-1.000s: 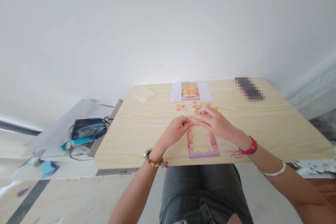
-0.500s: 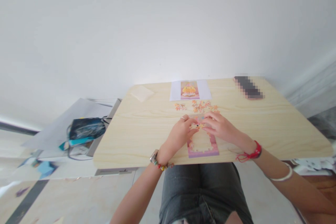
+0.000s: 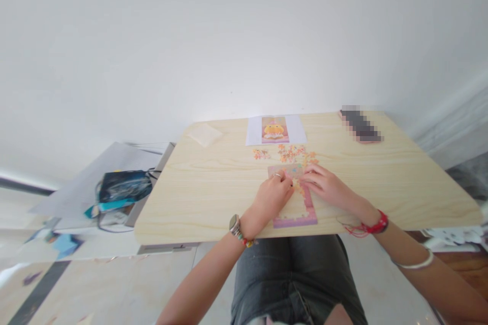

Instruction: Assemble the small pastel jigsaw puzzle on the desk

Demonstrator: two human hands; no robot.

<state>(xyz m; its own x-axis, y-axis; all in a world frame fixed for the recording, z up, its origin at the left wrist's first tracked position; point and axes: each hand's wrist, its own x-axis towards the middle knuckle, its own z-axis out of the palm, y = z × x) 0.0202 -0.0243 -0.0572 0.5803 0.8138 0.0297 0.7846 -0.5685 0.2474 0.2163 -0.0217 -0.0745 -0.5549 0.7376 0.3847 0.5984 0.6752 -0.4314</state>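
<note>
A jigsaw puzzle [image 3: 295, 222] with a pink and purple border lies near the table's front edge, its lower middle showing bare wood. My left hand [image 3: 271, 194] is over its left side, thumb and fingers pinched on a small yellow-orange puzzle piece [image 3: 292, 183] that they mostly cover. Resting at the upper right border is my right hand [image 3: 326, 186], fingers extended and slightly curved, with nothing visible held in them. Just beyond the puzzle are loose orange puzzle pieces [image 3: 292, 152] in a heap, with a smaller group [image 3: 261, 154] to the left.
Behind the pieces lies a white sheet with a printed yellow character picture [image 3: 275, 130]. A blurred-out phone [image 3: 360, 126] is at the back right, and a pale flat packet [image 3: 205, 134] at the back left. A dark bag [image 3: 125, 186] sits beside the table, left.
My left hand has shifted right across the puzzle, and its fingers have closed into a pinch. My right hand has moved slightly right, uncovering part of the upper border.
</note>
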